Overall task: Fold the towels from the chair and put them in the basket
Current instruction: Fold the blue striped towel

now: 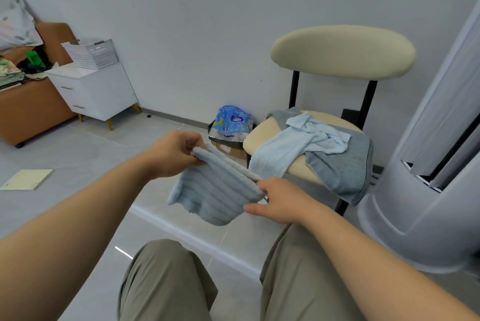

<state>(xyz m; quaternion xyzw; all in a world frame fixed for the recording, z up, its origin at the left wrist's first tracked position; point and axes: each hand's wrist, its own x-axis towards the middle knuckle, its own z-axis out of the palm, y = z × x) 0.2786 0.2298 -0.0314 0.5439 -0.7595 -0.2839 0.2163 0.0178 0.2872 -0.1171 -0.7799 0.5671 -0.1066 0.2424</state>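
nearest, the person's knees in khaki trousers (166,281) sit below the work. just above them both hands hold one small ribbed light-blue towel (215,188) in the air: the left hand (174,154) pinches its far upper corner between thumb and fingers, and the right hand (283,201) grips the near upper corner, fingers curled round the edge, so the top edge runs taut between them and the rest hangs free. the cloth looks doubled along that edge, so i judge this to be mid-fold on the first towel, not yet compact enough to put away. the next move calls for bringing the two held corners together, keeping the edges matched so the soft pile does not slip askew. beyond the hands stands the chair (259,139), with a pale blue towel (298,144) crumpled over a grey towel (342,167) that drapes off the seat's front – both still to be folded. a blue tissue pack (233,120) sits on the floor beside the chair. farthest, across the room to the left, the white plastic basket (92,54) rests on a white nightstand (96,92) – well apart from the hands, so delivery will likely mean getting up and carrying.
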